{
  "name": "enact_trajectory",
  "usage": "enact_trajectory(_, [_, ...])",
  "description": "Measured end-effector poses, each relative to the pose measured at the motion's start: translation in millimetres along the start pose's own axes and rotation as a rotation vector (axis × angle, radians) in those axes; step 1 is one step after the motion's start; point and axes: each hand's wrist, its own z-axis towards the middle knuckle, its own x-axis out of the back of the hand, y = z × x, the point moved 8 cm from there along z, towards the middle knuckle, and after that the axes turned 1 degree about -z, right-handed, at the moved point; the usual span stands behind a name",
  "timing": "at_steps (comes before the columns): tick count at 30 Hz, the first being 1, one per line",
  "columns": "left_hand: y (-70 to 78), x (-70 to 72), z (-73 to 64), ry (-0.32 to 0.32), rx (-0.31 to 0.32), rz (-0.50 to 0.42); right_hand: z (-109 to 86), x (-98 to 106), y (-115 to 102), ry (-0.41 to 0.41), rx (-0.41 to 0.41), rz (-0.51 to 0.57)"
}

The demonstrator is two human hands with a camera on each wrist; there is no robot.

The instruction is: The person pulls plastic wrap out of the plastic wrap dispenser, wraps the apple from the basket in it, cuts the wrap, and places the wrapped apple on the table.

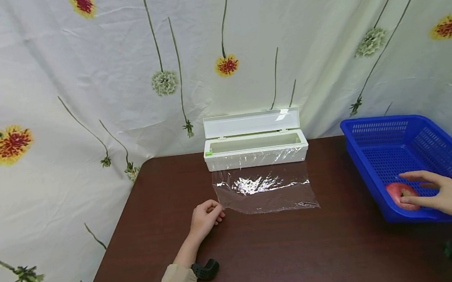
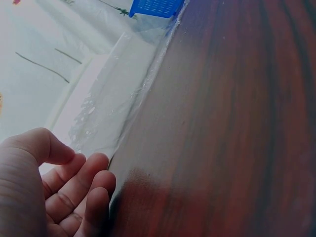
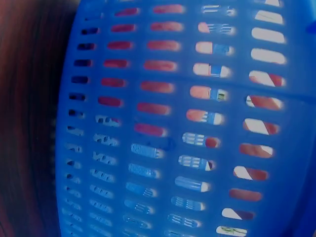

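Observation:
Thin clear plastic wrap (image 1: 269, 198) lies drawn out from a white wrap dispenser (image 1: 256, 157) across the dark table. At its near left corner, my left hand (image 1: 207, 217) pinches the film between thumb and forefinger; the left wrist view shows the hand (image 2: 74, 190) with the other fingers curled beside the film (image 2: 116, 94). On the right, my right hand (image 1: 442, 194) reaches into a blue basket (image 1: 364, 181), thumb and fingers spread over a red apple (image 1: 399, 194). In the right wrist view the slotted basket wall (image 3: 173, 108) mostly hides apple and hand.
The dispenser's lid (image 1: 251, 123) stands raised at the back, with a small green piece (image 1: 208, 153) at its left end. Behind the table (image 1: 304, 252) hangs a flowered white curtain (image 1: 118, 56). The basket sits at the table's right side.

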Motion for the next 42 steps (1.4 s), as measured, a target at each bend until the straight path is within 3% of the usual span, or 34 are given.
enact_trajectory(4, [-1.8,0.1,1.1,0.008,0.003,0.007,3.5,-1,5,-0.053,0.005,0.013])
enact_trajectory(11, [-37.9,-3.6,13.2,0.027,0.023,-0.023,10.1,3,21,-0.078,-0.010,0.010])
enact_trajectory(14, [-39.7,-4.4,14.8,0.028,0.014,-0.021,12.2,2,25,-0.111,-0.008,0.043])
enact_trajectory(25, [-37.7,-4.2,14.7,0.025,0.016,-0.022,17.3,-8,30,-0.245,-0.067,0.117])
enact_trajectory(29, [-22.5,-2.8,9.4,0.012,0.010,-0.013,18.2,-11,31,-0.281,-0.077,0.145])
enact_trajectory(33, [-3.5,-0.9,1.9,0.004,-0.008,-0.002,18.1,-13,31,-0.309,-0.063,0.184])
enact_trajectory(38, [0.6,0.0,-1.0,0.007,-0.011,-0.001,17.0,-16,27,-0.352,0.003,0.266])
enact_trajectory(42, [-0.1,-0.2,-0.5,-0.004,-0.004,0.007,17.9,-17,25,-0.363,0.020,0.262])
